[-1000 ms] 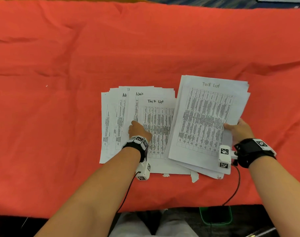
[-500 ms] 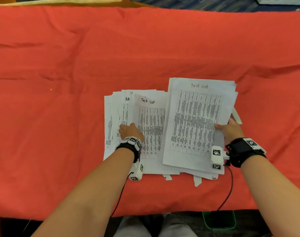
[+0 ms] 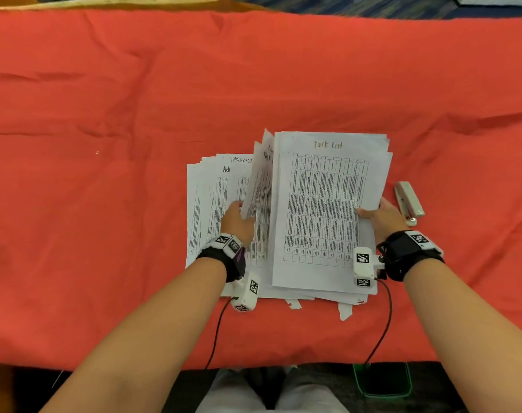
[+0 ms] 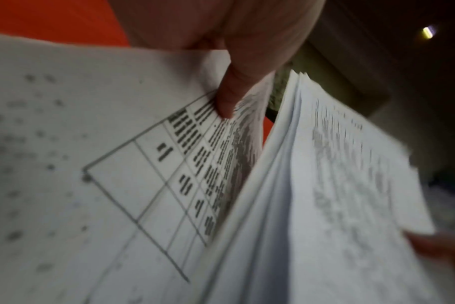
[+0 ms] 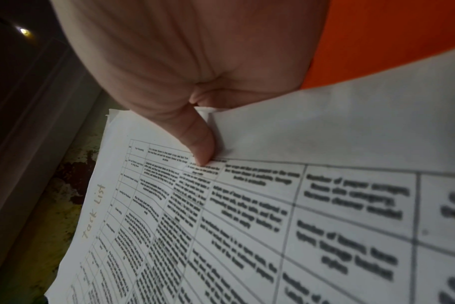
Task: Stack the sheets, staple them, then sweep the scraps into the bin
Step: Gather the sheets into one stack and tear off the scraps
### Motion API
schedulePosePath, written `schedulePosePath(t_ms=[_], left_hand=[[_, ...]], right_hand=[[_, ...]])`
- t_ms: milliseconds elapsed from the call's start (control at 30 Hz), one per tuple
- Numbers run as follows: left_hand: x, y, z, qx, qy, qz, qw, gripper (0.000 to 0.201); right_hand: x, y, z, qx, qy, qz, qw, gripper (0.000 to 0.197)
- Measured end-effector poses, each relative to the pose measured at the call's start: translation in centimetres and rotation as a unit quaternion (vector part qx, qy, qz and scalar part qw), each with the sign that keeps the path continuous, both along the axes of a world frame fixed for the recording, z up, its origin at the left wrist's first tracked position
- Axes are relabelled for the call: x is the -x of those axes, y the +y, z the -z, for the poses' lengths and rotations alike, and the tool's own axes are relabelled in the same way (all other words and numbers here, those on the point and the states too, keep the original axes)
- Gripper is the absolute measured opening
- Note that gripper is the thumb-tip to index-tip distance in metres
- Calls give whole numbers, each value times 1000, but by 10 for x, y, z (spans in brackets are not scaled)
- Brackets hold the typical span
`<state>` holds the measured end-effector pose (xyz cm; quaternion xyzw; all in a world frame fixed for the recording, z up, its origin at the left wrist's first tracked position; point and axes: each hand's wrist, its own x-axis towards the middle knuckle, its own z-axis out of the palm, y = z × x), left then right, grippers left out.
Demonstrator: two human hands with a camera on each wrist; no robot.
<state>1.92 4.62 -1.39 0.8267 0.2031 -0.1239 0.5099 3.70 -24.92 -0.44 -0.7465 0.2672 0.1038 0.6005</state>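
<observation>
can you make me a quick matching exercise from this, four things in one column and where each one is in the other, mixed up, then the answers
Things
1. stapler
2. paper scraps
3. Task List stack
4. lifted sheets

Places
A. gripped by the left hand, tilted up on edge
B. on the cloth just past the right hand
C. held by the right hand, thumb on top
D. on the red cloth at the near edge of the papers

Pairs: 1-B, 2-D, 3-C, 4-A
</observation>
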Motion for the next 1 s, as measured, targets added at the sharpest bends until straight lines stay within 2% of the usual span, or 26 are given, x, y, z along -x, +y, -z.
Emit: schedulePosePath(t_ms=[133,267,400,533,600,733,867,1000], left_hand=[[7,9,-18,65,-39,5,997,41],[11,13,-25,161,-26,18,986,22],[15,7,-32,203,-5,29,979,26],[15,8,-43,129,29,34,991,59],[12,12,-49,116,5,27,993,70],[-1,28,-66,58,-134,28,989,44],[-10,45,-79,51,-187,-25,981,38],[2,50,-81,101,-212,-21,972,39]], right_hand=[[-9,6,7,-66,10,-21,998,37],[-14,32,-9,-125,10,-12,992,37],[-19,49,-16,-120,8,-37,992,44],[-21,64,-30,-6,-53,-103,993,49],[-23,73,-39,3,-100,-93,991,54],[-27,90,-63,-43,-172,-85,980,68],[-23,103,-82,-100,-216,-69,969,41],[-10,108,-78,-107,-214,-95,966,31]])
